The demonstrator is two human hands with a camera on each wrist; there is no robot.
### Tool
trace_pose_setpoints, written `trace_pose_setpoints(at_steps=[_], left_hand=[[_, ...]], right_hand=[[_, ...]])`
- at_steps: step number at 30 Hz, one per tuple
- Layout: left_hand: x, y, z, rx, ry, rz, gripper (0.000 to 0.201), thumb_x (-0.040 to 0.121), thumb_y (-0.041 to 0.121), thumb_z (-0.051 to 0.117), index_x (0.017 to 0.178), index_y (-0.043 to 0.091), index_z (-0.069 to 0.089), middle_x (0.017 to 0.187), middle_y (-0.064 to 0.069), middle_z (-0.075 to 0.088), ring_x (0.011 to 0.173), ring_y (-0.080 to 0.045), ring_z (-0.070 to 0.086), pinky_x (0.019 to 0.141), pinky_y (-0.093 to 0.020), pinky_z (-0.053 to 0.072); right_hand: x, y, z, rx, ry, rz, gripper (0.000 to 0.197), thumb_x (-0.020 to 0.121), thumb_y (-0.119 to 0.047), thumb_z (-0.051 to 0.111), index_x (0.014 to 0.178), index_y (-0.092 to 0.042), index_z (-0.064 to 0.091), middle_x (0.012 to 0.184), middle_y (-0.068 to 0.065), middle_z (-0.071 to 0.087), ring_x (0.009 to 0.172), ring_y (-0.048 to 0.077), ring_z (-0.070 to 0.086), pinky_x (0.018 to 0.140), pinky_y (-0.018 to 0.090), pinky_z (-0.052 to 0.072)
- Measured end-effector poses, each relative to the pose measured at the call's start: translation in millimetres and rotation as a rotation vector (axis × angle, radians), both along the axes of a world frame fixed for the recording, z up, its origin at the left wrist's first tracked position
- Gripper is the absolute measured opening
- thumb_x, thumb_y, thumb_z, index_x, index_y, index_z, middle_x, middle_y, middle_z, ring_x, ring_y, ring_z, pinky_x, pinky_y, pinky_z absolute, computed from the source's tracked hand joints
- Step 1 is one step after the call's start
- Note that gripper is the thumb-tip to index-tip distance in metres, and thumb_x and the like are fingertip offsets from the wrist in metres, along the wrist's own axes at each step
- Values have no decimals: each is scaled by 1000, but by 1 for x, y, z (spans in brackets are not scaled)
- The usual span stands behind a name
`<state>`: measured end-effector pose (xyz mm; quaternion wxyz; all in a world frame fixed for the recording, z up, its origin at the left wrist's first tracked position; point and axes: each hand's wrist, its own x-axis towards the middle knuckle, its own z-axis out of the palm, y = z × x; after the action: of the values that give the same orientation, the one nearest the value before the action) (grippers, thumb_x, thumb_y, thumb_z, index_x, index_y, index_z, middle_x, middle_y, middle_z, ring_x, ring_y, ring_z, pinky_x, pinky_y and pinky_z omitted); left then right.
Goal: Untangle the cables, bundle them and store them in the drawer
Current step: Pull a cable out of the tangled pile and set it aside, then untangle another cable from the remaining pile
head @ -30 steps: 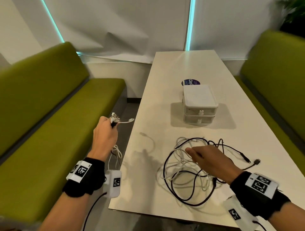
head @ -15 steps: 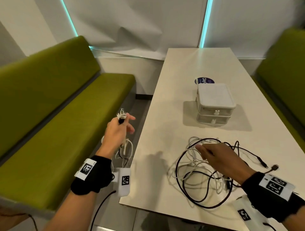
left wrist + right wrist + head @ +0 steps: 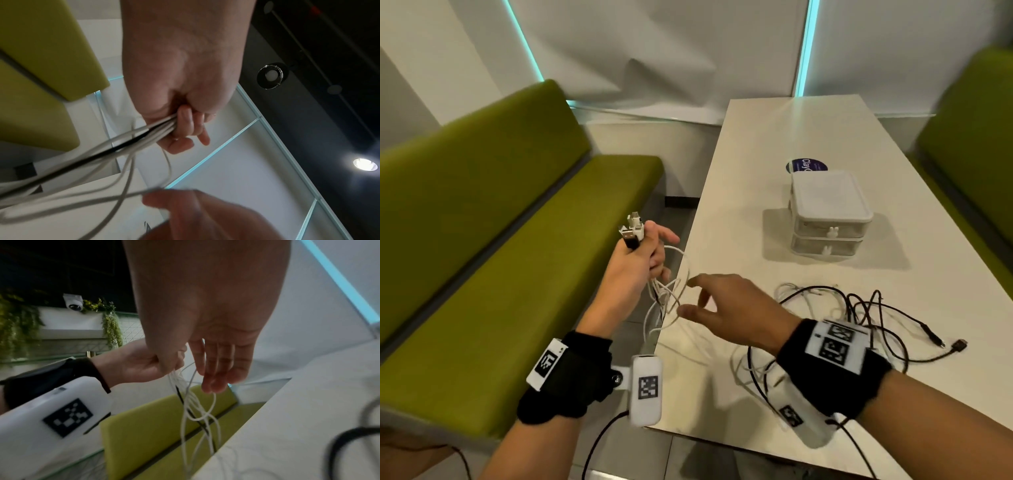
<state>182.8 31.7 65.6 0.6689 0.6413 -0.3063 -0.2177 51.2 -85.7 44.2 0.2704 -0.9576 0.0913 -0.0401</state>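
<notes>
My left hand [image 3: 643,253] is off the table's left edge and grips a bunch of white cables and one black cable [image 3: 131,142], with the plugs [image 3: 631,233] sticking up above the fist. The strands hang down in loose loops [image 3: 667,294]. My right hand [image 3: 695,298] reaches left across the table corner with its fingers straight, and the fingertips [image 3: 207,386] touch a white loop. A tangle of black and white cables [image 3: 859,315] lies on the table behind my right wrist. The white two-drawer unit [image 3: 828,212] stands farther back, both drawers closed.
The white table [image 3: 774,144] runs away from me between two green benches [image 3: 500,240]. A round blue sticker [image 3: 806,166] lies behind the drawer unit. Floor shows in the gap between the left bench and the table.
My right hand has left the tangle on the table and moved left to the hanging cables. My left hand has stayed closed round the bunch and come nearer the table edge.
</notes>
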Motion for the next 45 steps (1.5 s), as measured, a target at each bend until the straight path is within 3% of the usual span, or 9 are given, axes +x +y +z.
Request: trace_pose_setpoints(at_steps=[3, 6, 13, 19, 22, 27, 35, 40, 45], left_hand=[[3, 12, -3, -23, 38, -50, 40, 101, 36, 37, 87, 10, 64, 57, 1, 27, 47, -11, 23, 50, -27, 36], [11, 30, -5, -10, 37, -42, 38, 98, 38, 40, 87, 10, 63, 59, 0, 25, 49, -11, 22, 48, -26, 32], [47, 81, 14, 13, 3, 290, 38, 103, 34, 37, 82, 12, 60, 56, 3, 25, 43, -8, 17, 42, -23, 13], [62, 109, 22, 36, -111, 426, 39, 101, 42, 39, 83, 17, 63, 60, 2, 29, 48, -10, 22, 46, -30, 13], [61, 103, 16, 41, -113, 412, 39, 101, 42, 40, 83, 16, 63, 57, 5, 29, 43, -8, 21, 40, -23, 18], [49, 83, 10, 43, -118, 327, 38, 102, 37, 38, 82, 15, 62, 52, 7, 30, 41, -6, 21, 38, -20, 19], [20, 31, -7, 96, -125, 172, 41, 102, 40, 41, 81, 14, 65, 54, 3, 30, 40, -8, 19, 39, -22, 16], [-14, -4, -16, 172, -126, 61, 43, 100, 46, 41, 76, 23, 69, 58, 2, 28, 43, -8, 19, 43, -24, 15], [-56, -36, -26, 259, -236, -73, 40, 102, 37, 42, 80, 18, 69, 57, 2, 29, 48, -11, 21, 45, -24, 19]], right_hand=[[33, 21, -8, 233, -73, -52, 38, 94, -52, 53, 105, -18, 66, 77, -2, 69, 74, 15, 63, 72, 36, 51], [56, 30, -18, 382, -147, -128, 17, 94, -27, 60, 83, -15, 65, 65, -5, 62, 64, 16, 60, 63, 34, 50], [85, 32, -47, 26, -26, -296, 18, 91, -27, 50, 86, -10, 56, 92, 14, 66, 86, 38, 59, 66, 37, 46], [92, 24, -57, 22, 93, -384, 20, 97, -20, 42, 101, -4, 54, 102, 19, 63, 93, 40, 60, 68, 34, 42], [92, 31, -60, 55, 138, -343, 28, 98, -30, 41, 94, -8, 57, 95, 15, 69, 85, 38, 65, 75, 38, 54], [81, 31, -48, -44, 137, -281, 33, 100, -35, 42, 110, -10, 60, 107, 15, 64, 99, 39, 60, 78, 38, 49], [24, -29, -8, 45, 178, -296, 23, 94, -34, 50, 95, -19, 67, 89, 7, 71, 76, 29, 67, 78, 39, 57], [-26, -69, 5, 58, 216, -331, 20, 95, -32, 52, 84, -21, 66, 68, -2, 72, 49, 10, 65, 53, 22, 44], [-77, -94, 4, 71, 218, -377, 20, 95, -32, 54, 83, -22, 68, 65, -3, 72, 50, 13, 67, 54, 25, 49]])
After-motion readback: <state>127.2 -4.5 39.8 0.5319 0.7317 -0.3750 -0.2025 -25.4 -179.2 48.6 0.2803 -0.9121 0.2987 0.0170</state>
